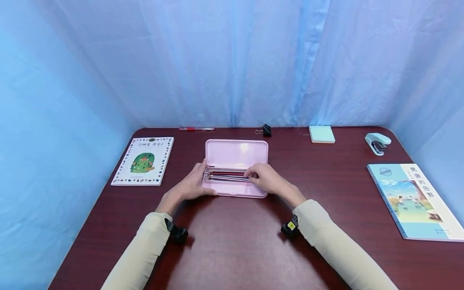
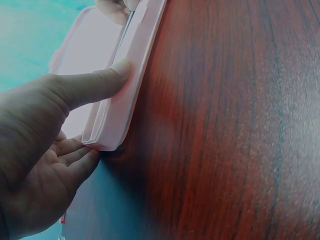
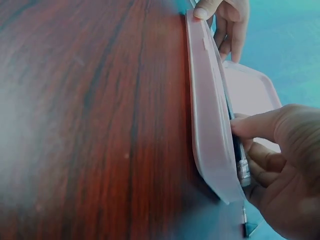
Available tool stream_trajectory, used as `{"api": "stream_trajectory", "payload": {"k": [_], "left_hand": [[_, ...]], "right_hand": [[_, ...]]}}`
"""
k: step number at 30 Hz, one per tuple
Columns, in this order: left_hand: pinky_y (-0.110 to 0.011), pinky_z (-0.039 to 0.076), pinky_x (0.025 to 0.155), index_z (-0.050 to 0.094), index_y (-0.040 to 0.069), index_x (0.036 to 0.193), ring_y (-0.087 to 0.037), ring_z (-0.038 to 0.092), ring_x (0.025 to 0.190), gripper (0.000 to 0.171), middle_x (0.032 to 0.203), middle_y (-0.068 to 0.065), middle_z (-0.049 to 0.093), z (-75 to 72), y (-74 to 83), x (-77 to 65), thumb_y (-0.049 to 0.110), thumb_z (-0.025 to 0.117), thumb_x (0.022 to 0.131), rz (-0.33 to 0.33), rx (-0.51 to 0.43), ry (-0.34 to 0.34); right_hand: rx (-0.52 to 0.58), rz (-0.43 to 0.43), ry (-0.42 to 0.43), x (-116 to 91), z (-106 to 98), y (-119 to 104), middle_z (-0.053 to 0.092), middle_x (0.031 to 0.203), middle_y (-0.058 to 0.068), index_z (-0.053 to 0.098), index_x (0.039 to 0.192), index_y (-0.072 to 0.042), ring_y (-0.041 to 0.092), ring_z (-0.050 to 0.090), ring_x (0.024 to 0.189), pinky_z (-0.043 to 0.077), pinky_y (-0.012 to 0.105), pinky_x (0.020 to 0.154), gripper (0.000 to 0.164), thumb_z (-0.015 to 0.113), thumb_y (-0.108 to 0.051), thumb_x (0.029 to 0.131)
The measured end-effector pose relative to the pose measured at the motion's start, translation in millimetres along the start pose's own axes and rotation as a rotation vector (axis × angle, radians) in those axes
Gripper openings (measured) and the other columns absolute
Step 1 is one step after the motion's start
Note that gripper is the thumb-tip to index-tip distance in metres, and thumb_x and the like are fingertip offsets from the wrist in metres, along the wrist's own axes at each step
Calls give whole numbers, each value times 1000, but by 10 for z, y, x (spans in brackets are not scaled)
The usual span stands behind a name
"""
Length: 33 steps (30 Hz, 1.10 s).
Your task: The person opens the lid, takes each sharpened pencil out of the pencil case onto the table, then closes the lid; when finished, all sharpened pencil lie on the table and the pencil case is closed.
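A pink pencil case (image 1: 226,187) lies on the table with its lid (image 1: 226,152) raised at the back. Several pencils (image 1: 226,177) lie lengthwise inside it. My left hand (image 1: 190,184) holds the case at its left end, the thumb on the front wall and the other fingers around the end. Over the right part of the case, my right hand (image 1: 266,177) pinches a dark pencil (image 3: 243,170) between thumb and fingers. In the right wrist view, this pencil's metal band and eraser end show just above the case's rim. My right fingers hide part of the pencils in the head view.
A white book (image 1: 143,161) lies left and another book (image 1: 413,201) right. Along the back are a red pen (image 1: 197,129), a black binder clip (image 1: 266,130), a sticky-note pad (image 1: 322,134) and a stapler (image 1: 378,143). Blue curtains (image 1: 232,60) surround the dark wooden table (image 1: 235,241).
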State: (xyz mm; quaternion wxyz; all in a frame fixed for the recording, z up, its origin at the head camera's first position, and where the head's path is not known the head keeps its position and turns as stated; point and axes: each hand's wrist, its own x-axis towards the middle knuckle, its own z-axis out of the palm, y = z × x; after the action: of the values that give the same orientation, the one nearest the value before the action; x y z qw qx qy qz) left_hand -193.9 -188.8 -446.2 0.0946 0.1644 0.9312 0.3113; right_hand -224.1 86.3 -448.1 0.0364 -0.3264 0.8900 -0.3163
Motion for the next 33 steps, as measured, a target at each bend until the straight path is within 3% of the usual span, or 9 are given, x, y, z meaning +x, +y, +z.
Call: {"api": "stream_trajectory", "payload": {"k": [6, 13, 19, 24, 33], "left_hand": [[-40, 29, 104, 2, 7, 149, -25, 34, 124, 119, 138, -16, 29, 8, -6, 8, 41, 81, 66, -14, 22, -7], [-40, 28, 104, 3, 6, 148, -25, 34, 124, 119, 138, -16, 29, -1, 0, 6, 41, 80, 66, -14, 21, -7], [-41, 29, 104, 3, 8, 149, -25, 34, 123, 118, 138, -15, 29, 1, 1, -9, 42, 80, 66, -22, 6, -18], [-41, 29, 104, 3, 10, 149, -24, 34, 123, 117, 138, -13, 28, -2, 2, -13, 42, 80, 67, -33, -1, -24], [-41, 29, 104, 4, 8, 149, -24, 34, 123, 116, 138, -14, 29, -4, 12, -18, 40, 80, 67, -31, 9, -20]], "right_hand": [[98, 30, 57, -153, -184, 100, 64, 84, 1, 71, 96, -6, 13, 55, 78, 46, 31, 71, 14, 64, -5, 84], [122, 86, 69, -430, -550, 380, 66, 91, 0, 70, 99, -10, 14, 56, 83, 45, 38, 76, 14, 63, -10, 86], [87, 120, 80, -748, -822, 707, 65, 93, 0, 69, 101, -11, 13, 54, 83, 44, 27, 74, 15, 60, -13, 90], [45, 203, 88, -995, -995, 1011, 65, 97, 2, 68, 103, -12, 12, 52, 83, 41, 22, 72, 17, 57, -17, 92], [-49, 330, 77, -1208, -1151, 1373, 63, 103, 8, 68, 104, -12, 21, 51, 89, 40, 39, 78, 18, 55, -18, 93]]}}
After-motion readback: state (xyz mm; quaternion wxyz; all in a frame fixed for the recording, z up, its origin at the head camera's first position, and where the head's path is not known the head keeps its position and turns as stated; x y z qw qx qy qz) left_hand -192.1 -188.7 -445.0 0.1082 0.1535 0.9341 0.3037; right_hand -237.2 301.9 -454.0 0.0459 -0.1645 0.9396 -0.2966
